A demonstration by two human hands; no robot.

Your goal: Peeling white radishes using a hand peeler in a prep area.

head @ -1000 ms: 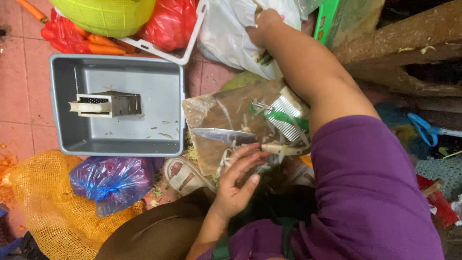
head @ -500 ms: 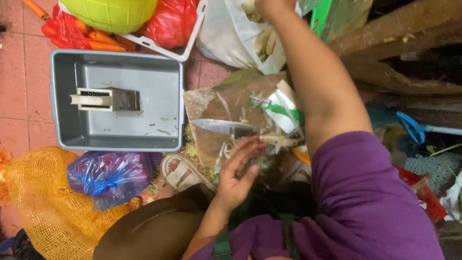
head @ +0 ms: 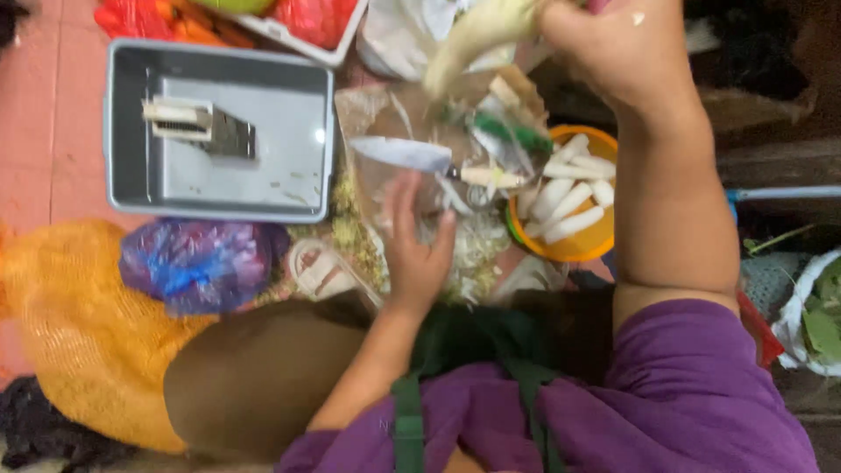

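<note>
My right hand (head: 613, 48) is raised at the top of the view and is shut on a long pale vegetable (head: 477, 35), blurred by motion, just over a white plastic bag (head: 399, 35). My left hand (head: 416, 250) rests open, fingers spread, on a heap of pale peelings (head: 477, 254) on a clear plastic sheet. A knife (head: 429, 158) with a wide blade and pale handle lies just beyond its fingertips. An orange bowl (head: 574, 250) with several peeled white pieces (head: 565, 197) sits to the right of the knife.
A grey plastic tub (head: 219, 197) with a metal grater (head: 201, 127) stands at the left. A blue-purple plastic bag (head: 197, 263) and an orange mesh sack (head: 79, 342) lie below it. Red bags and carrots (head: 175, 17) sit in a white basket at the top.
My right hand has drawn out of the white bag with a pale vegetable. The view has shifted, so the orange bowl of peeled pieces now shows. My left hand stays on the peelings.
</note>
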